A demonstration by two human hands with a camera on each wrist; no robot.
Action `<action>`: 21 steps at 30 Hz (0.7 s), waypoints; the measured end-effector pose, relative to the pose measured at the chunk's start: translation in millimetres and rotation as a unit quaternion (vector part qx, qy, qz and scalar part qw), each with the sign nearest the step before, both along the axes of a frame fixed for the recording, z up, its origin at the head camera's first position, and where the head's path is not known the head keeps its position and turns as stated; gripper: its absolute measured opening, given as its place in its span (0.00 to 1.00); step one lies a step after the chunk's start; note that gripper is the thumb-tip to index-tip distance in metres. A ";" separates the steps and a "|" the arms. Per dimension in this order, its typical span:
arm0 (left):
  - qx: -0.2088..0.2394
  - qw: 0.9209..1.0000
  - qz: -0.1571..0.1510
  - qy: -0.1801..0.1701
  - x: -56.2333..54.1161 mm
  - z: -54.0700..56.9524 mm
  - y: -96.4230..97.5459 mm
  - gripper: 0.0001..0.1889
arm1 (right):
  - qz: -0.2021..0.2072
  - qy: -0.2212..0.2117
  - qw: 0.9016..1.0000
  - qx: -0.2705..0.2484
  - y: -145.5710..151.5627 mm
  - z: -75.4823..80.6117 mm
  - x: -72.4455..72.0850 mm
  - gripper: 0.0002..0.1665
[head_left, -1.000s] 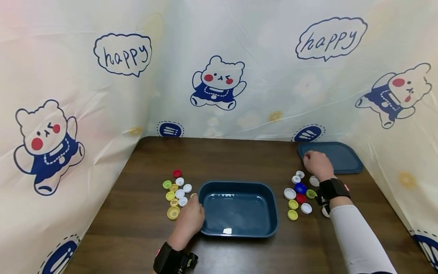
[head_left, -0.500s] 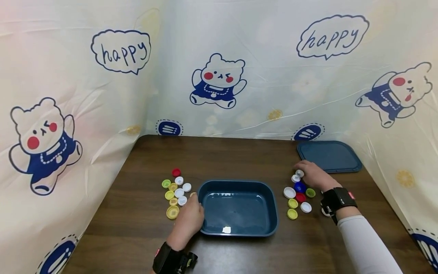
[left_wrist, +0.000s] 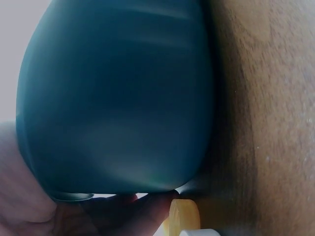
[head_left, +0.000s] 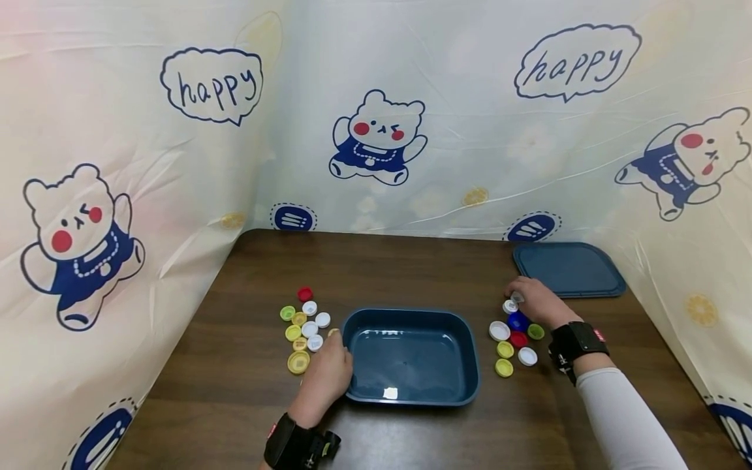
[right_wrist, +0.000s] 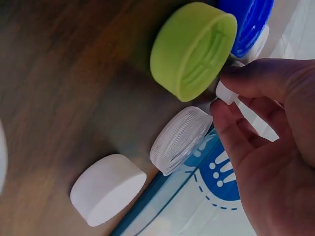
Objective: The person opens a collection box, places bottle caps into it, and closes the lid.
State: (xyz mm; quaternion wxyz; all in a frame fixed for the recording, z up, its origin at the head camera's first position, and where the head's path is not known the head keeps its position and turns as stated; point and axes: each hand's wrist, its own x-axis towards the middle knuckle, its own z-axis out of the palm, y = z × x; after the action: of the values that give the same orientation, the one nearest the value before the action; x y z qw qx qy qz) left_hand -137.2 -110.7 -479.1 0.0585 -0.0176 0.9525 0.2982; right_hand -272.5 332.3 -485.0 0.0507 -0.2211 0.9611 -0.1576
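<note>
The left hand (head_left: 330, 372) grips the left side of a dark blue plastic box (head_left: 470, 365). In the left wrist view the box's outer wall (left_wrist: 118, 108) fills the middle, and fingers (left_wrist: 142, 214) curl at its far end by a yellow cap (left_wrist: 186, 216). On the right, the right hand (head_left: 537, 301) reaches down over the bottle caps. Its thumb and fingertips pinch a small white bottle cap (right_wrist: 226, 92) in the right wrist view. Close by lie a green cap (right_wrist: 192, 51), a blue cap (right_wrist: 251, 24), a clear ridged cap (right_wrist: 182, 140) and a larger white cap (right_wrist: 108, 189).
Left of the box lies a group of several caps, with a red cap (head_left: 305, 294) farthest back and a large yellow cap (head_left: 298, 362) nearest. A flat blue lid (head_left: 572, 269) lies at the table's back right. A printed cloth (head_left: 470, 130) surrounds the wooden table (head_left: 376, 267).
The right hand has moved from beside the lid, left and nearer, down to the white cap at the back of the right group. The left hand keeps its place on the box.
</note>
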 end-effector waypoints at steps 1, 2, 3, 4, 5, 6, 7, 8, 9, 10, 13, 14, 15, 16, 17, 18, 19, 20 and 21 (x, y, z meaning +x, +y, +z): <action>-0.001 1.000 0.000 0.000 -0.1 0.0 0.0 0.21 | -0.006 0.000 1.000 0.000 0.9 -0.2 0.0 0.17; -0.001 1.000 0.000 0.000 -0.1 0.0 0.1 0.21 | -0.012 -0.003 1.000 0.000 1.7 0.3 0.3 0.16; 0.000 1.000 0.000 -0.001 -0.1 0.1 0.3 0.21 | -0.017 -0.004 1.000 0.000 2.3 1.2 0.7 0.16; 0.000 1.000 0.001 -0.001 -0.2 0.3 0.4 0.20 | -0.022 -0.006 1.000 0.000 2.6 2.7 1.0 0.15; 0.001 1.000 0.002 -0.002 -0.3 0.3 0.6 0.20 | -0.025 -0.005 1.000 -0.001 2.8 4.3 1.1 0.15; 0.001 1.000 0.003 -0.003 -0.4 0.4 0.8 0.20 | -0.025 -0.002 1.000 -0.001 2.7 6.4 1.3 0.15; 0.001 1.000 0.004 -0.005 -0.7 0.6 0.9 0.20 | -0.026 0.002 1.000 -0.001 2.4 8.7 1.5 0.15; 0.003 1.000 0.004 -0.007 -1.0 0.9 1.1 0.20 | -0.025 0.006 1.000 -0.002 2.2 10.9 1.5 0.15; 0.003 1.000 0.005 -0.008 -1.3 1.0 1.1 0.20 | -0.024 0.011 1.000 -0.001 1.8 13.0 1.8 0.15; 0.003 1.000 0.005 -0.010 -1.5 0.9 1.2 0.20 | -0.023 0.016 1.000 -0.001 1.2 15.2 2.0 0.15; 0.003 1.000 0.004 -0.011 -1.7 0.7 1.1 0.21 | -0.023 0.020 1.000 -0.004 -3.8 23.1 4.7 0.15; 0.002 1.000 0.003 -0.010 -1.6 0.5 1.1 0.21 | -0.024 0.020 0.999 -0.007 -6.7 25.8 6.0 0.15; 0.002 1.000 0.002 -0.010 -1.6 0.3 0.9 0.21 | -0.023 0.021 0.999 -0.008 -10.2 28.9 7.7 0.15; 0.001 1.000 0.001 -0.009 -1.6 0.2 0.7 0.21 | -0.023 0.021 0.999 -0.009 -14.4 32.0 9.4 0.16; 0.000 1.000 0.000 -0.008 -1.6 0.1 0.5 0.21 | -0.022 0.020 1.000 -0.009 -19.5 35.6 11.6 0.16; -0.001 1.000 -0.001 -0.007 -1.6 0.0 0.3 0.21 | -0.019 0.023 1.000 -0.008 -25.0 39.0 13.8 0.16; -0.002 1.000 -0.002 -0.006 -1.6 0.0 0.1 0.21 | -0.012 0.026 1.000 -0.009 -31.0 42.3 16.1 0.16; -0.002 1.000 -0.003 -0.005 -1.6 0.1 0.0 0.20 | -0.004 0.029 1.000 -0.007 -37.3 45.6 18.3 0.17; -0.002 1.000 -0.004 -0.004 -1.7 0.1 -0.1 0.20 | 0.003 0.032 0.999 -0.005 -43.7 49.0 20.7 0.17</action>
State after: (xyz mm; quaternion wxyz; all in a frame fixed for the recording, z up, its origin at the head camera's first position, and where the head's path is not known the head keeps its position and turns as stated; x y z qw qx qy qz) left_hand -138.9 -110.8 -479.1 0.0631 -0.0153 0.9530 0.2959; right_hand -251.7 288.5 -436.0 0.0189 -0.2292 0.9607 -0.1551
